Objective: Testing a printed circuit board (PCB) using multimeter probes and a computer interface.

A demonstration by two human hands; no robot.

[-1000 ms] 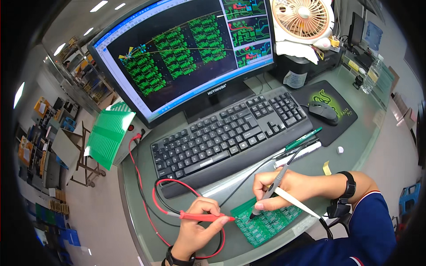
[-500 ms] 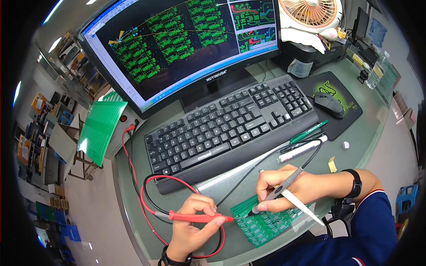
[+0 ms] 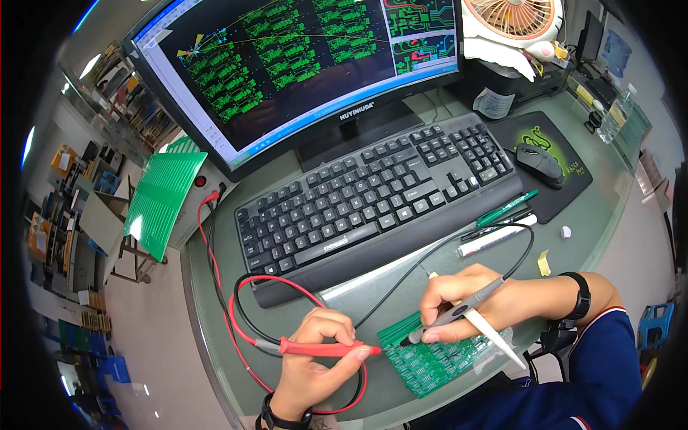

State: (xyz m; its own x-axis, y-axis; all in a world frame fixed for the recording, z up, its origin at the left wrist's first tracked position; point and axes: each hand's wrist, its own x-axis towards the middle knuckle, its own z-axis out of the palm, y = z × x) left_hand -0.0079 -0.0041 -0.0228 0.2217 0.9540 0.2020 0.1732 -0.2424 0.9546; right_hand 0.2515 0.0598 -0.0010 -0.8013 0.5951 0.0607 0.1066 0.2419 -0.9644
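A green circuit board (image 3: 430,362) lies on the glass desk near its front edge. My left hand (image 3: 315,362) grips a red test probe (image 3: 322,349), its tip pointing right and touching the board's left edge. My right hand (image 3: 473,304) holds a grey-black test probe (image 3: 448,317) together with a white pen-like tool (image 3: 494,333); the grey probe's tip rests on the board's upper left part, close to the red tip. A red lead (image 3: 244,344) and a black lead (image 3: 459,247) curl away from the probes across the desk.
A black keyboard (image 3: 373,197) lies just beyond the board, under a wide monitor (image 3: 301,72) with green layouts. A green pen (image 3: 505,209), a white marker (image 3: 494,240), a mouse (image 3: 539,163) on a black pad and a fan (image 3: 512,18) lie right. Green panel boards (image 3: 161,193) stand left.
The view has shifted, with the monitor and keyboard sitting higher and nearer in the picture. Both hands stay on the board with the two probe tips still close together.
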